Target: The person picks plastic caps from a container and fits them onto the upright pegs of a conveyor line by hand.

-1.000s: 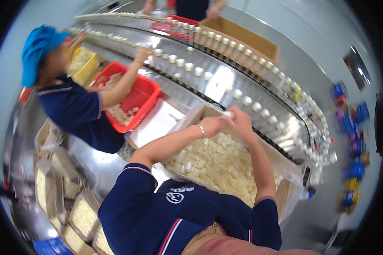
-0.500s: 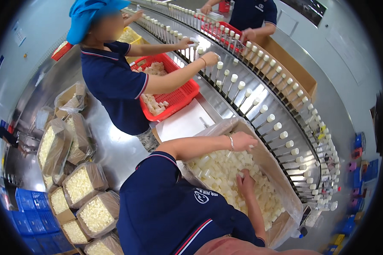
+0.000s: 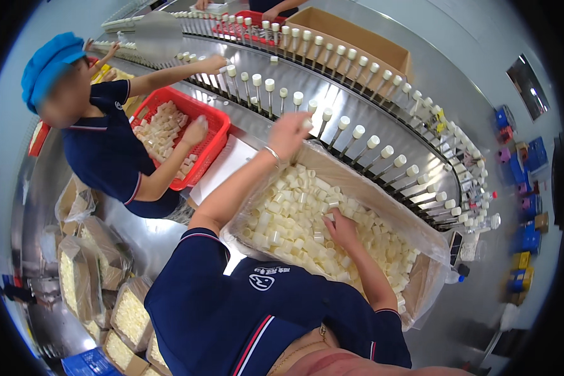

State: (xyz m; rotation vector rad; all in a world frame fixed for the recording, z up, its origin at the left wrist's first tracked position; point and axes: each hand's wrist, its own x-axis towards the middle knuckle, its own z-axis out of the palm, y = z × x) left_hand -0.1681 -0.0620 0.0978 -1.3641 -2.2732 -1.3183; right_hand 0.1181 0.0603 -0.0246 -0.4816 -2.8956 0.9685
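My left hand (image 3: 289, 135), with a bracelet at the wrist, is at the near row of upright metal rods. Its fingers pinch a small white cap (image 3: 307, 124) beside a rod topped with a white cap (image 3: 328, 114). Inside the plastic-lined carton (image 3: 429, 250), my right hand (image 3: 343, 229) is just over a heap of loose whitish caps (image 3: 288, 203). A cap (image 3: 328, 217) shows between its thumb and fingers. Many rods of the curved conveyor (image 3: 382, 103) carry caps, and a few near my left hand are partly hidden by it.
A co-worker (image 3: 106, 138) in a blue hat stands at left, one hand at the rods, the other over a red basket (image 3: 222, 128) of caps. Across the conveyor lies an open carton (image 3: 357, 34). Bagged boxes of caps (image 3: 131, 313) stand on the floor at left.
My left hand has gone from above the carton to the rods with a cap. My right hand stays over the heap. The co-worker's nearer hand has moved from the rods to the red basket.
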